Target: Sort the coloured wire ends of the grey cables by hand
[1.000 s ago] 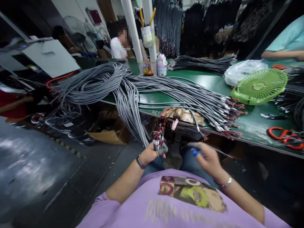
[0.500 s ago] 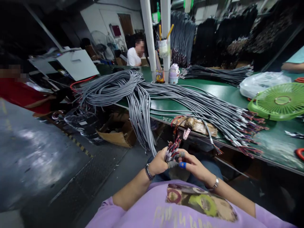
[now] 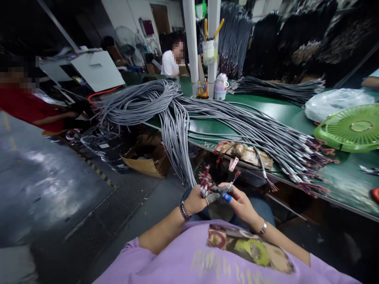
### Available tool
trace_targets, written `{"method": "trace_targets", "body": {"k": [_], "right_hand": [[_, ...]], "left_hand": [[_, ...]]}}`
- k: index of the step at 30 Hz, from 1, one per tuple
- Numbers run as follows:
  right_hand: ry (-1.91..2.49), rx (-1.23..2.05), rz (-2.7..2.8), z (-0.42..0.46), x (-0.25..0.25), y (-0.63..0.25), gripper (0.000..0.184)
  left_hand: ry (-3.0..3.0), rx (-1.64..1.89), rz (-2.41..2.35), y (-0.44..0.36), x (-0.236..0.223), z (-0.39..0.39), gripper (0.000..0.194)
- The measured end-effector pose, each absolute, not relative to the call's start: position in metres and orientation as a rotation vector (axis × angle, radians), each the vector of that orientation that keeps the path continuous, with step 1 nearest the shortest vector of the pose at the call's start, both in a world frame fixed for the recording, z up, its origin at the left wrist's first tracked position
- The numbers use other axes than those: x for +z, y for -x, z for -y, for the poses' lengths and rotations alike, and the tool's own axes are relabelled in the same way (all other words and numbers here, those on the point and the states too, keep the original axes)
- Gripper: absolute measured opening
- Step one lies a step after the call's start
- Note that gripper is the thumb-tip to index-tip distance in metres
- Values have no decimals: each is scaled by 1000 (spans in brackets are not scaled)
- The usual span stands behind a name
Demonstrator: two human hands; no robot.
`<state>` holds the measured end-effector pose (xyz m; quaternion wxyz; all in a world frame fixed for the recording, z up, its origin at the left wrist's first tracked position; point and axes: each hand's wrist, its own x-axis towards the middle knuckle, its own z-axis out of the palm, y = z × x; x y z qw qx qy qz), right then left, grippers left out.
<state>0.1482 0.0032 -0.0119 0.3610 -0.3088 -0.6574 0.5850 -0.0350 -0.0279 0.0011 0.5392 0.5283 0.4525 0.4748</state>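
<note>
Low in front, both hands [image 3: 196, 201] curl closed around grey cables [image 3: 177, 152] whose white-collared ends splay into reddish wires [image 3: 205, 176].

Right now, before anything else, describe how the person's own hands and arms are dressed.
Lilac sleeves end near the elbows. The left hand has a grey thumb cover and a dark linked wristband; the right hand has grey finger covering, a blue thumb wrap and a silvery wristband.

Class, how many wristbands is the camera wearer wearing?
2: a dark linked wristband behind the left hand and a shiny silver wristband behind the right hand; none seems hidden.
</note>
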Motion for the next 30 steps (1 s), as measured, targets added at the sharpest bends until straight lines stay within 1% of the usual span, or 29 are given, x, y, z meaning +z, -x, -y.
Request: {"method": "trace_targets", "body": {"k": [2,5,7,10,11,15,20,23,26,28,30], "right_hand": [[810,1623,1559,1,-14,-154,25],[837,1711,1390,2,-20,-165,23],[845,1725,1446,0,-26,-171,23],[865,1739,1621,-3,-39,-168,29],[883,1751,1597,-3,-43,-164,32],[919,1810,1445,-4,-50,-143,38],[900,1795,1430,-5,-38,-134,38],[888,1809,1451,-3,-30,-133,38],[854,1902,1428,0,-29,-130,39],[835,1962,1419,2,-31,-131,37],[845,1975,1465,1,-31,-135,31]], "left_hand": [[-1236,1232,-1072,41,0,34,26],[-1052,1363,-1023,59,1,44,32],[-902,1456,-947,73,9,48,34],[-783,1580,-923,83,26,46,28],[-778,1591,-940,82,31,43,28],[-856,1507,-1070,56,31,25,32],[-1005,1313,-1176,25,12,6,32],[-1036,1255,-1204,18,10,0,31],[-1004,1198,-1181,14,11,-1,31],[-994,1175,-1168,12,10,0,29],[-1007,1165,-1170,13,6,1,25]]}}
